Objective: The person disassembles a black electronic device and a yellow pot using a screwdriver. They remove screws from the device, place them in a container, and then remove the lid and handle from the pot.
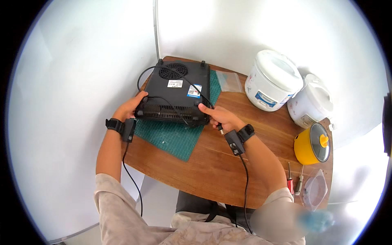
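Gripping the near left corner of a flat, black plastic, box-shaped appliance (157, 90), your left hand (129, 107) is closed on it, thumb on the upper face, fingers mostly hidden past the side. Your right hand (226, 118) is at the near right corner: thumb extended along the appliance's edge, other fingers curled around a thin black power cord (178, 72), whose plug (221, 128) pokes out below the palm. How firmly those fingers also bear on the appliance, you cannot tell from this view.

Appliance: lying on a green gridded cutting mat (171, 141), which rests on the brown wood-grain surface (228, 151). Upward face carries a round fan grille (173, 71) toward the far side, small black feet near the corners, a white rectangular label (175, 83) near the middle and a blue-and-white sticker (194, 91) to its right. Slotted vents (163, 111) run along the near edge. The cord loops out past the left side and crosses the face diagonally to your right hand.

Right of the mat: a clear, flat plastic bag (231, 82); farther right, a white lidded rice cooker (265, 85) and a yellow round pot (304, 147).
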{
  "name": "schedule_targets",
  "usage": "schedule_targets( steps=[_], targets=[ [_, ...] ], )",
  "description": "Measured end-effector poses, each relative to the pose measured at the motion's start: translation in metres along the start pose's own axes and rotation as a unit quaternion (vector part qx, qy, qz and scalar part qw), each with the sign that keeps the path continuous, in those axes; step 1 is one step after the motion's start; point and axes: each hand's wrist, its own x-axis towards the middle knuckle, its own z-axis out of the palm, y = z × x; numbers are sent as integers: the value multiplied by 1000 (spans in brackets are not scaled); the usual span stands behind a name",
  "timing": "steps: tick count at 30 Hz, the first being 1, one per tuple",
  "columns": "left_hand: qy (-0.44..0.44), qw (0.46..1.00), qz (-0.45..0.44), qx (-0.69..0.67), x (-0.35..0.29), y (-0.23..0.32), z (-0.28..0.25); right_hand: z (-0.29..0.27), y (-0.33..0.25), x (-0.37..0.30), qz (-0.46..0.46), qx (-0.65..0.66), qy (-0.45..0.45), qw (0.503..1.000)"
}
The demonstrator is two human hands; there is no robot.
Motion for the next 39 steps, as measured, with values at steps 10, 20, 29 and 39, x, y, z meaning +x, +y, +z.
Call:
schedule_targets(
  steps=[10, 20, 29, 39],
  targets=[
    [106, 993, -8, 43, -2, 10, 13, 13, -25, 0, 21, -149, 31, 988],
    [172, 970, 71, 157, 51, -14, 8, 33, -18, 21, -31, -184, 107, 977],
    [168, 949, 124, 237, 49, -14, 34, 21, -17, 18, -5, -275, 106, 956],
    [195, 955, 216, 60, 42, -69, 23, 17, -5, 23, -21, -288, 91, 953]
  ],
)
